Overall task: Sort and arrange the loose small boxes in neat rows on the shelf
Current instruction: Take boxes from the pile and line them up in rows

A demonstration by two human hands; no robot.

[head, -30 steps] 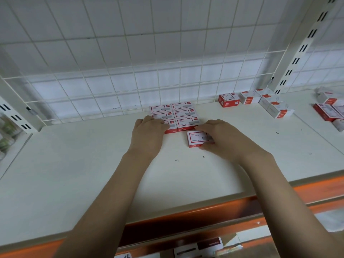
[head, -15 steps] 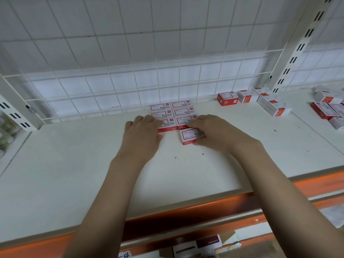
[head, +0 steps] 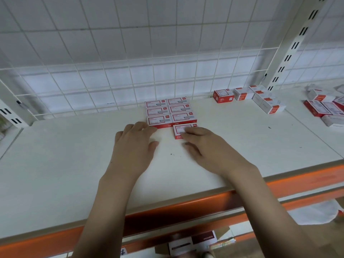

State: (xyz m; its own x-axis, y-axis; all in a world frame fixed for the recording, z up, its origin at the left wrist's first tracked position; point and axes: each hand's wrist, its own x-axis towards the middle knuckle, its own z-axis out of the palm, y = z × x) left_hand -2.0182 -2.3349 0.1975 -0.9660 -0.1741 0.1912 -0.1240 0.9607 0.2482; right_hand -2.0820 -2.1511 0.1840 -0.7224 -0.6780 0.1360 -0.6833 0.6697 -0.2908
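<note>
Fingers [head: 188,134] of my right hand [head: 208,148] lie straight on the loose box [head: 183,129], mid-frame, just in front of the six-box block [head: 170,113]. My left hand [head: 133,146] rests flat, relaxed fingers touching that block's front-left corner. More boxes [head: 249,98] lie at the frame's right on the shelf [head: 55,164].

White wire grid [head: 130,75], slotted upright [head: 296,45], perhaps steel.

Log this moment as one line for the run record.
right hand: fingers on seventh box | left hand: touching grid | loose boxes: unsorted
</note>
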